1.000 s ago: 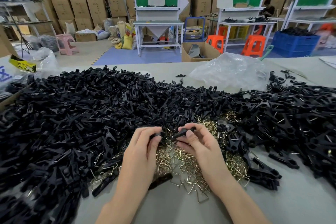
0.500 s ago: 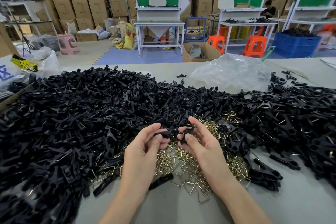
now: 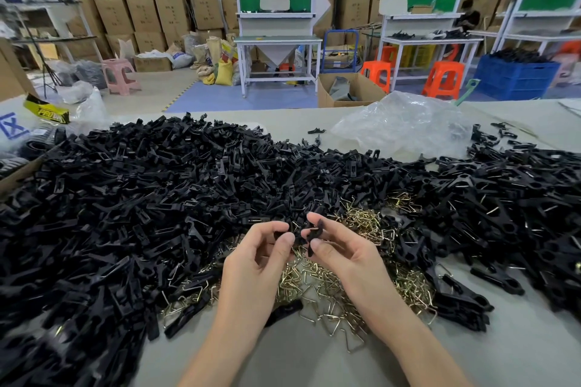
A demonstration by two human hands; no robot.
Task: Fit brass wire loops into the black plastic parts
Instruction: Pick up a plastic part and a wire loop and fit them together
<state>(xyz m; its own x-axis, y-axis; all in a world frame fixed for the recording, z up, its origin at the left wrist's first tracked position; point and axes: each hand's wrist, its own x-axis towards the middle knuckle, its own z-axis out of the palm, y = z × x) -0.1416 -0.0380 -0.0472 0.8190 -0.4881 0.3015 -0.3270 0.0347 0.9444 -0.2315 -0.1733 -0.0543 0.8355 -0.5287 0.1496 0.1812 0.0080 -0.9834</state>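
Small black plastic part (image 3: 312,234) pinched in right hand (image 3: 341,250) grip, held up above pile. Second black piece (image 3: 280,234) pinched in left hand (image 3: 262,256) grip, just beside first. Brass wire loops (image 3: 317,280) heaped on surface (image 3: 283,355) right under hands. Loop in either grip: cannot be told, too small. Step judged: two pieces being lined up. Next move likely needs loop picked, ends pushed in. Big heap of black parts (image 3: 141,198) spread all round.
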